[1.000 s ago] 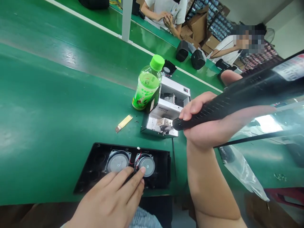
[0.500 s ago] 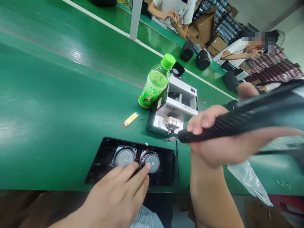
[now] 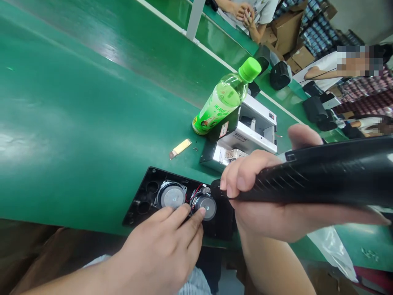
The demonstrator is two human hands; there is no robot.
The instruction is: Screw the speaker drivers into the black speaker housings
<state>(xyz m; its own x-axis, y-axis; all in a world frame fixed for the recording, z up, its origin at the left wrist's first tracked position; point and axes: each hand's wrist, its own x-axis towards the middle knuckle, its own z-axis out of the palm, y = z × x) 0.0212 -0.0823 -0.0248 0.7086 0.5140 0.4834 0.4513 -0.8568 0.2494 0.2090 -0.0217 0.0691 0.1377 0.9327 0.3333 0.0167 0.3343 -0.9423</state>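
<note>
A black speaker panel [image 3: 131,216] lies on the green bench at its near edge, with two round speaker drivers in it, a left one [image 3: 172,196] and a right one [image 3: 208,208]. Thin red wire [image 3: 197,189] runs between them. My left hand [image 3: 164,241] rests over the panel, fingers stretched out, fingertips touching the right driver and close to the left one. In my right hand [image 3: 264,217] is a black electric screwdriver [image 3: 325,172], held nearly level. Its nose points left at the right driver's upper edge; the tip is partly hidden and blurred.
A green-capped drink bottle [image 3: 219,102] stands against a silver and black machine [image 3: 256,137] behind the panel. Nearby lies a small yellow strip-like tool [image 3: 180,148]. Right of my forearm is a clear plastic bag [image 3: 333,252]. Across the bench are black boxes [image 3: 280,76] and a co-worker's hands [image 3: 245,14].
The screwdriver has come left and its nose now reaches the panel by the right driver. My left hand stays on the drivers. The whole view has shifted.
</note>
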